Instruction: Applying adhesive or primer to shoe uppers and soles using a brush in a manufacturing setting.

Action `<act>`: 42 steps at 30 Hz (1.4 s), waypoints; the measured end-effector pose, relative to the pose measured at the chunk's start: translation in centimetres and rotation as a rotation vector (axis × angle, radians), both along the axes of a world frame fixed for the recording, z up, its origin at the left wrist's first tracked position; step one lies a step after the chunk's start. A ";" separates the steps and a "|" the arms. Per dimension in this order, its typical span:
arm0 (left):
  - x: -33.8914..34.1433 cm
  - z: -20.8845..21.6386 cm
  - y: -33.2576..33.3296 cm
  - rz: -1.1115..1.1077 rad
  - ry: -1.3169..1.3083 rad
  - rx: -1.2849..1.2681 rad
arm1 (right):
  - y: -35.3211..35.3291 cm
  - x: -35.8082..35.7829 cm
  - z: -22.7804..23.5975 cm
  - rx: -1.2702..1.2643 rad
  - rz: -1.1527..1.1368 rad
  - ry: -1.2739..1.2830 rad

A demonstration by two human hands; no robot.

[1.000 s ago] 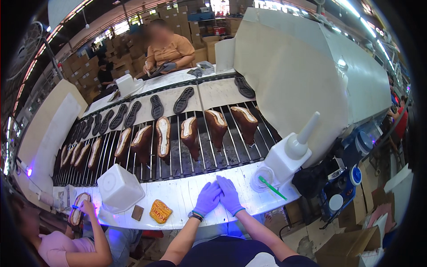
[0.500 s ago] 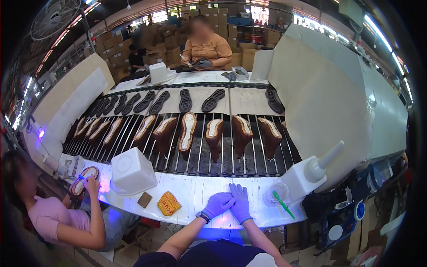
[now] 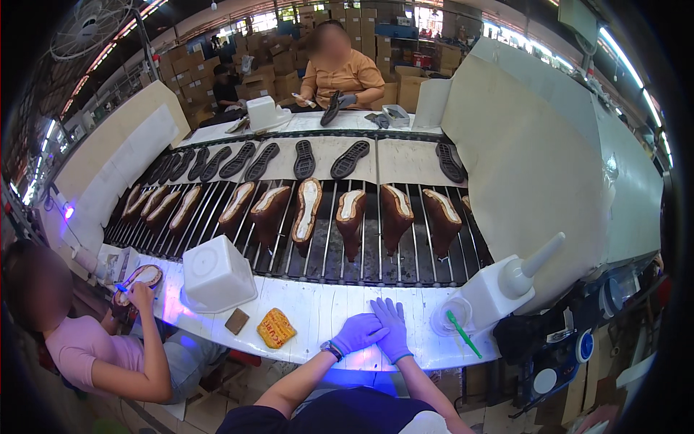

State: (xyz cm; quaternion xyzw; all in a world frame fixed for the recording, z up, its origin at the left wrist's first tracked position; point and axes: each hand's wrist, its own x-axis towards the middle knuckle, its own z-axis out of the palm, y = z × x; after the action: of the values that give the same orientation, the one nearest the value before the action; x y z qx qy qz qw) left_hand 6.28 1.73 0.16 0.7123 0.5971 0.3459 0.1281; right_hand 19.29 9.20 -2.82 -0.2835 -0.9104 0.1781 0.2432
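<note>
Fingers [image 3: 377,334] extended, seemingly empty, my left hand [image 3: 358,333] overlaps my right hand [image 3: 392,333] left of the white bottle [image 3: 489,291], probably resting.

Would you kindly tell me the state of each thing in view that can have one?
Left hand: gloved, against the right hand
Right hand: gloved, palm down, fingers extended
Tub: upside down
Bottle: standing, nozzle fitted
Green tool: overlapping the cup, one end sticking out
Packet: lying flat
Block: lying flat
Row of soles: laid flat
Racked shoes: bottoms up
Lamp: lit
Fan: cannot tell whether spinning
</note>
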 end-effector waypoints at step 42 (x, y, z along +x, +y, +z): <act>0.5 0.0 0.0 0.024 -0.053 0.103 | 0.0 0.2 0.1 0.002 -0.010 0.019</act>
State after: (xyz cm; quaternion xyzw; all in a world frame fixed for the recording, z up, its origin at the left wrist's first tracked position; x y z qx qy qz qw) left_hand 6.82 1.74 0.14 0.7015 0.5832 0.3965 0.1027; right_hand 19.53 9.17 -2.76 -0.2859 -0.9068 0.1786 0.2531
